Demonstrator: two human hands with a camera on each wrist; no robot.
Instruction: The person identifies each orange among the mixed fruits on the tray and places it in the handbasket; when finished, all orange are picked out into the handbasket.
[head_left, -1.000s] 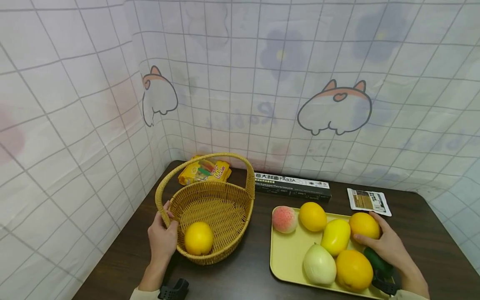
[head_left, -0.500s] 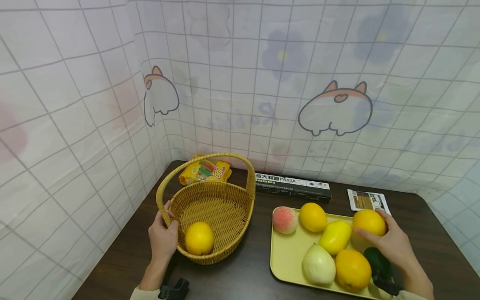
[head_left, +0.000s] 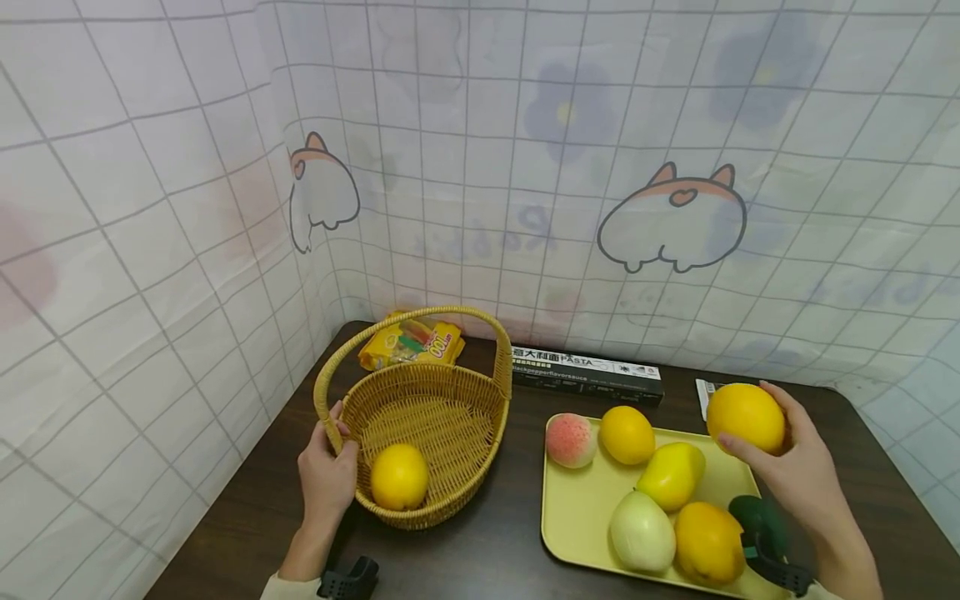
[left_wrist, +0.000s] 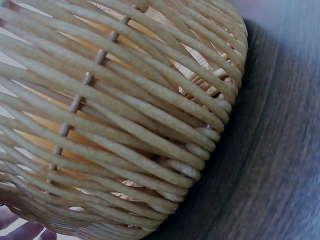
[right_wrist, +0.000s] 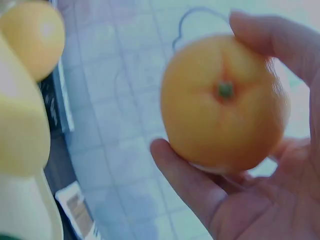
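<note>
My right hand (head_left: 802,454) holds an orange (head_left: 746,419) above the back right of the yellow tray (head_left: 573,521). In the right wrist view the thumb and fingers curl round this orange (right_wrist: 225,107), its green stem spot facing the camera. With my left hand (head_left: 327,475) I grip the wicker basket (head_left: 465,492) at its left rim, by the foot of the handle. A second orange (head_left: 400,477) lies inside the basket. On the tray sit a peach (head_left: 571,440), another orange (head_left: 627,435), a mango (head_left: 672,476), a pale green pear-like fruit (head_left: 642,531) and a large orange fruit (head_left: 709,542).
A dark green item (head_left: 757,525) on the tray is partly hidden by my right wrist. Behind stand a pasta box (head_left: 585,377) and a yellow snack packet (head_left: 412,342). A flat sachet (head_left: 705,395) is mostly covered by the held orange. Patterned cloth (head_left: 480,192) hangs at the back.
My right hand has lifted the orange off the tray, up and slightly to the right. The mango has tilted a little. My left hand stays on the basket.
</note>
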